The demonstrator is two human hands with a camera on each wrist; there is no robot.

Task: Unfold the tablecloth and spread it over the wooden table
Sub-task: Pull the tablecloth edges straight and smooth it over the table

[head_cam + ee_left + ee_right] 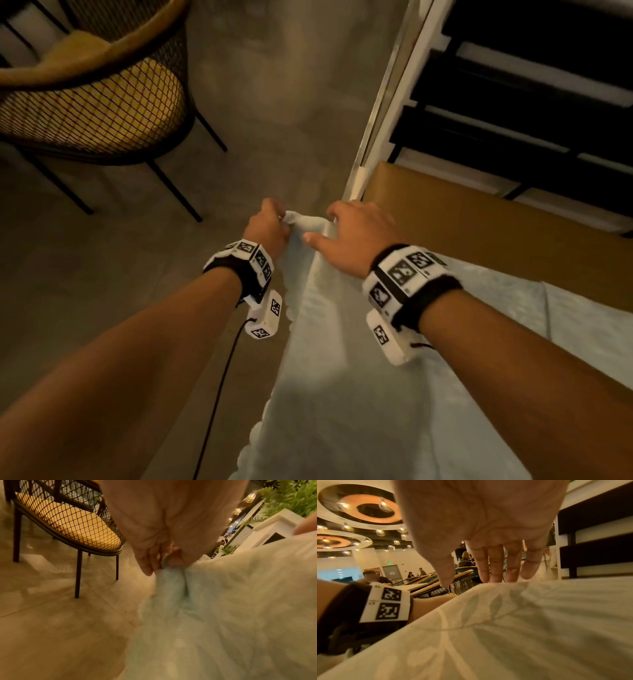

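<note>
Left hand pinches the tablecloth corner off the table edge; right hand fingers straight.

one tablecloth, one wooden table, one mesh chair at ten o'clock. two hands: left hand, right hand. two tagged wristbands, one per wrist.
</note>
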